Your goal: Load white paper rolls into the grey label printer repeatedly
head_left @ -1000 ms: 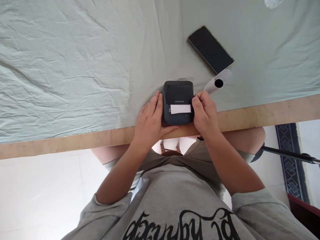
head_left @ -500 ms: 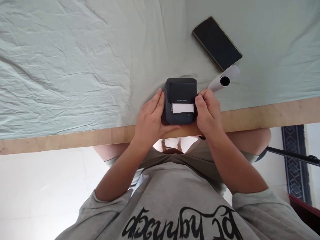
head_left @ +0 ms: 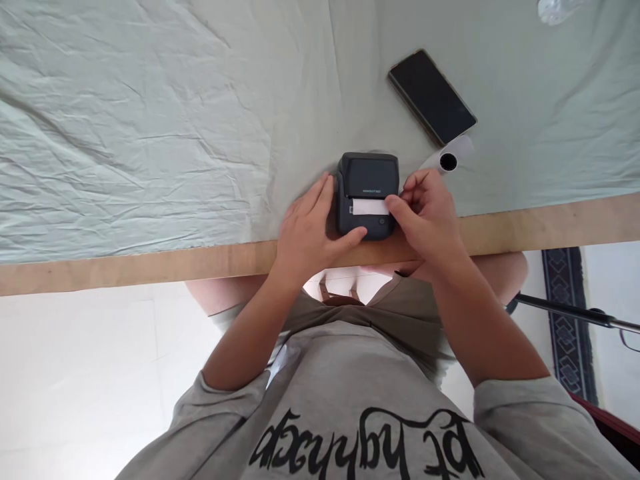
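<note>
A small dark label printer (head_left: 373, 175) stands at the table's front edge, with a white label strip (head_left: 369, 207) sticking out of its front slot. My left hand (head_left: 313, 230) steadies the printer, straight fingers along its left side and thumb over the front corner. At the right side is my right hand (head_left: 425, 210), its thumb tip at the strip's right end. Its other fingers are half curled and apart from the thumb, with nothing visible between them. Behind this hand lies a roll of white paper (head_left: 456, 152) with a dark core, partly unrolled.
A black smartphone (head_left: 433, 97) lies beyond the roll on the pale green cloth (head_left: 200, 133). A clear plastic object (head_left: 555, 10) is cut off at the top right. The table's bare wooden edge (head_left: 150, 268) runs in front of my lap. A black pole (head_left: 565, 309) is at the right.
My right hand has left the printer's right side, its thumb now at the label strip's end. My left hand stays on the printer. The view has shifted slightly, bringing in the clear object.
</note>
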Demonstrator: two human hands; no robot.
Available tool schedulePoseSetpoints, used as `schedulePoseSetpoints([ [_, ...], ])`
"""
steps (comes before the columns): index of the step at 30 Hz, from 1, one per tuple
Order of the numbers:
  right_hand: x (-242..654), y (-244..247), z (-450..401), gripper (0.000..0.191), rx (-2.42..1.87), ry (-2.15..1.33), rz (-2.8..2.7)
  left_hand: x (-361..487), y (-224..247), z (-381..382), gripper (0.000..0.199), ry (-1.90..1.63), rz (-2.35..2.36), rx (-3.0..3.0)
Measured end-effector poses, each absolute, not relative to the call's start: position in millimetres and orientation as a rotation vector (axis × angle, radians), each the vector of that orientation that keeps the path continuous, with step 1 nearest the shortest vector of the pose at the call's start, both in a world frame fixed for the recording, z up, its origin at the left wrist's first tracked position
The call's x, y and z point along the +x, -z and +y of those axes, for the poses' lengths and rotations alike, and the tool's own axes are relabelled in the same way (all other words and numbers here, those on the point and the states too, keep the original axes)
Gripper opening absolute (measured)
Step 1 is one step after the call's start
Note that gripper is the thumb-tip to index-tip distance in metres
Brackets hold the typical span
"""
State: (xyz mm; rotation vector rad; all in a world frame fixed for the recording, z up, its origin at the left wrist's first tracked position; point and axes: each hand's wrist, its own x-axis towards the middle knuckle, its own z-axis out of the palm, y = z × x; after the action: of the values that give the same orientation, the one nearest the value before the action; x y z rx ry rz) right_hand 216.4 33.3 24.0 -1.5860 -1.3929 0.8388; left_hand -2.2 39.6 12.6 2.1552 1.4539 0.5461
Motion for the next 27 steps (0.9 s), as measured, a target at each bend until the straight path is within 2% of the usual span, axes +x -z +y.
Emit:
schedulePoseSetpoints([
  [3,216.0,-47.8,40.2,0.028,-1.657,-0.676,-1.514,-0.9,-14.5,38.6,0.086,-0.547,1.462,2.151],
  [7,208.5,-80.1,61.3,0.016,-1.691,-0.463,-1.663,-0.1,-17.7,38.3,0.079,-0.544,1.439,2.174],
  [11,202.7,-87.6,80.5,0.015,-1.723,-0.374,-1.797,-0.6,-18.9,37.9,0.078,-0.554,1.442,2.171],
  [16,200.7,-76.2,96.5,0.017,-1.878,-0.451,-2.140,-0.3,-18.2,37.9,0.079,-0.565,1.439,2.170],
  [19,198.7,-74.1,109.1,0.029,-1.787,-0.628,-2.195,-0.1,-17.4,38.1,0.080,-0.558,1.441,2.172],
  [24,190.6,-96.4,117.4,0.033,-1.928,-0.787,-2.202,-2.5,-13.7,38.3,0.075,-0.607,1.400,2.177],
  [27,200.8,-112.8,105.0,0.032,-1.872,-0.761,-2.154,-4.3,-11.8,38.4,0.082,-0.667,1.352,2.182],
])
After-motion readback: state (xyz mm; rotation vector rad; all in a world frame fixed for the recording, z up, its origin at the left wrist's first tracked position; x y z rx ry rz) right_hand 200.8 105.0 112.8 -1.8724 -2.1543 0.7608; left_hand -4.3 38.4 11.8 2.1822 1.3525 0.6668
